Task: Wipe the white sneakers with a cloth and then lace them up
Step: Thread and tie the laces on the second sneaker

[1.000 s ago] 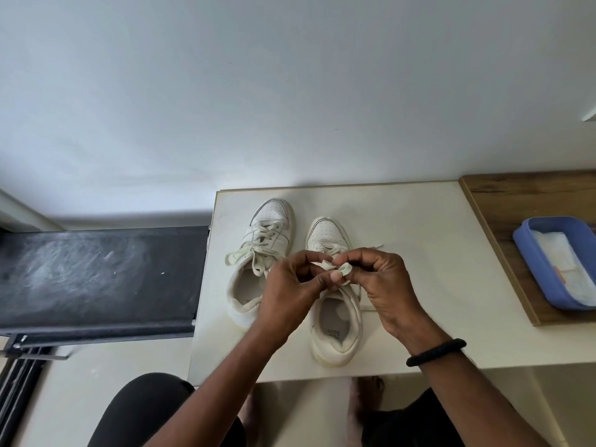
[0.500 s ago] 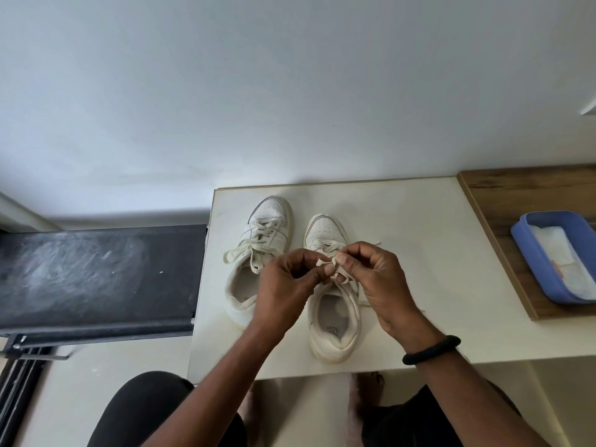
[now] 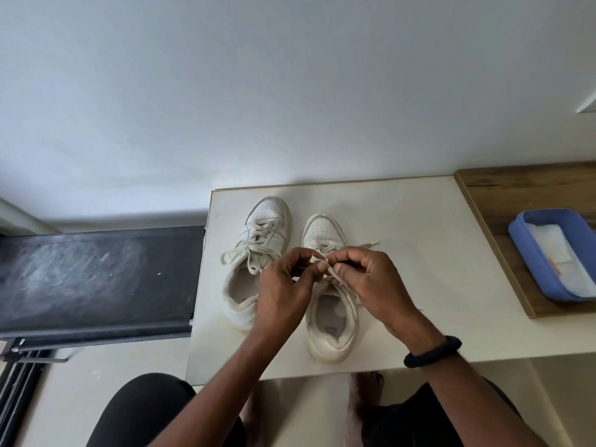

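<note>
Pinching 1 cream lace [image 3: 319, 261] between thumb and curled fingertips, the left hand [image 3: 283, 285] and right hand [image 3: 374, 282] meet knuckle to knuckle over the throat of the unfinished sneaker [image 3: 330, 317]. A loose lace end [image 3: 371, 244] trails onto the table [image 3: 419, 253] just beyond the right hand.

Writing: dark print on this sneaker's insole, too small to read. A scrap of the same print shows in the laced sneaker [image 3: 263, 227], also unreadable.

The 2 sneakers stand side by side on the pale table, toes toward the wall. Both are white low-tops with perforated toe caps and grubby, yellowed soles. The laced sneaker carries a floppy bow.

Black wristband [image 3: 432, 351] on the right wrist. Blue tray [image 3: 529, 253] holding a folded white cloth [image 3: 558, 250] sits on a wooden board [image 3: 503, 195], well apart from the shoes.
</note>
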